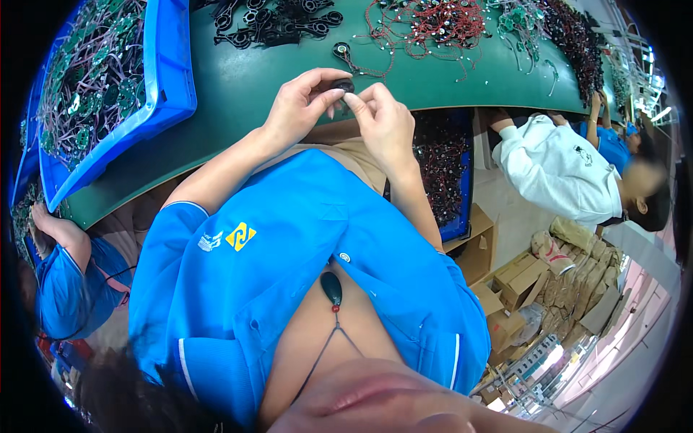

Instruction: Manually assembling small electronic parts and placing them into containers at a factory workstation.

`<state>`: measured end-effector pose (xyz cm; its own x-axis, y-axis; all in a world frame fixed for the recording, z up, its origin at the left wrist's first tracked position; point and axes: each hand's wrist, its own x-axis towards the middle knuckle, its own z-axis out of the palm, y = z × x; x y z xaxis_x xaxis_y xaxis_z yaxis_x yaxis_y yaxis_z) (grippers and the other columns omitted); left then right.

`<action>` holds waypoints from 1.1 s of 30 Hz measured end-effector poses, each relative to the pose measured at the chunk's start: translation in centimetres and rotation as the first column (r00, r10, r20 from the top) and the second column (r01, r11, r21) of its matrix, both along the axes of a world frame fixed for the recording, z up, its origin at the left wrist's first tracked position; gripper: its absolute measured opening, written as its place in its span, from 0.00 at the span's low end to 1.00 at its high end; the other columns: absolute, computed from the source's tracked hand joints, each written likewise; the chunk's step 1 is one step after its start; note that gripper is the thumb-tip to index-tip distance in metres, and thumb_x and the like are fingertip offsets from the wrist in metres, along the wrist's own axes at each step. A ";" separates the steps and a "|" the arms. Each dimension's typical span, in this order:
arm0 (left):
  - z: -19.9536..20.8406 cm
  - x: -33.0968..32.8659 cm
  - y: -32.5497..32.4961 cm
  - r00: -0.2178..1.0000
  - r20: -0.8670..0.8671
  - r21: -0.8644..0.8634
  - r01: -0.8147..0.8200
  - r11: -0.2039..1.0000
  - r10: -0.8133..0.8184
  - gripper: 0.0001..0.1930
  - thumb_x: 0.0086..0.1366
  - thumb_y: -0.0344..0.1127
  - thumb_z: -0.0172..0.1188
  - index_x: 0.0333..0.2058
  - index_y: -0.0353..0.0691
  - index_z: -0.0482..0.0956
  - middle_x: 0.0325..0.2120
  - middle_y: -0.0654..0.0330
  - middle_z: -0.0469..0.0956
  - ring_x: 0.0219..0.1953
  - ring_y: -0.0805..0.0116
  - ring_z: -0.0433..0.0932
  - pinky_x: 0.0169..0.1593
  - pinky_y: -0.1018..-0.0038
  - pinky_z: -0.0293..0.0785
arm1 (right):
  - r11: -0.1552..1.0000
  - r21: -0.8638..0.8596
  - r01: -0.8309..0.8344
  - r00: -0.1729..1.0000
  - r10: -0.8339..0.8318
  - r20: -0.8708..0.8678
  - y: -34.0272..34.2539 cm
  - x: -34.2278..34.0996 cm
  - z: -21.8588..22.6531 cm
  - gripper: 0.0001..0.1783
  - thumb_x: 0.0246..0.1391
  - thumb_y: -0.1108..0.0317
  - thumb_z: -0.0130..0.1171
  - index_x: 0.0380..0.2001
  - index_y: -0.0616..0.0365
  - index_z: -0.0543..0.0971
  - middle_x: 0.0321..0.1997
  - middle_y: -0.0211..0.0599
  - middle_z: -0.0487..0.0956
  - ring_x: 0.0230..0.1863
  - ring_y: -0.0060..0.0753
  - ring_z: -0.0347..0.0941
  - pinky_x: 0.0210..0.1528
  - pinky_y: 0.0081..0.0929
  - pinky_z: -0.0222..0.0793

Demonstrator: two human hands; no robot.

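Observation:
Close to the near edge of the green table, my left hand (302,105) pinches a small round black part (343,85) between thumb and fingers. From the other side my right hand (382,119) closes thumb and forefinger on the same part. Fingers cover much of it, so its exact kind cannot be told. Just beyond my fingers lies a black piece with a round silver-centred face (341,50). A twisted dark red wire (372,73) runs from beside it to the right.
A blue bin (170,61) of green circuit boards with wires stands at left on the green table (238,83). Black ring-ended parts (278,20) and red-wired pieces (440,29) lie at the back. Co-workers sit on both sides; cardboard boxes (520,280) stand at right.

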<state>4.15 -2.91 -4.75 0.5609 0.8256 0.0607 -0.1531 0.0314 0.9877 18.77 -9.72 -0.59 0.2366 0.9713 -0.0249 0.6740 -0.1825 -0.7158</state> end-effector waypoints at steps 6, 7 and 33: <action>0.6 -0.2 0.5 0.997 0.044 -0.233 0.076 0.969 -0.068 0.13 0.62 0.22 0.55 0.46 0.34 0.75 0.30 0.61 0.77 0.26 0.79 0.73 0.30 0.85 0.71 | 0.999 0.007 -0.031 0.999 0.031 0.008 0.0 0.2 0.0 0.12 0.56 0.60 0.56 0.24 0.54 0.71 0.13 0.28 0.72 0.15 0.34 0.68 0.19 0.30 0.57; 0.6 -0.2 0.6 0.995 0.047 -0.273 0.096 0.957 -0.087 0.13 0.62 0.23 0.55 0.46 0.34 0.75 0.30 0.61 0.77 0.26 0.79 0.72 0.30 0.85 0.71 | 0.999 0.010 -0.045 0.999 0.045 -0.011 0.0 0.2 -0.1 0.11 0.56 0.60 0.56 0.25 0.54 0.71 0.13 0.28 0.71 0.15 0.33 0.68 0.19 0.30 0.57; 2.5 -1.0 1.9 0.953 -0.075 -0.158 0.279 0.947 -0.293 0.14 0.68 0.29 0.51 0.50 0.34 0.71 0.35 0.59 0.75 0.29 0.78 0.74 0.30 0.86 0.68 | 0.997 0.049 -0.057 0.846 0.075 -0.528 -0.4 1.5 -2.5 0.06 0.57 0.73 0.53 0.26 0.57 0.71 0.15 0.22 0.67 0.17 0.16 0.54 0.20 0.19 0.49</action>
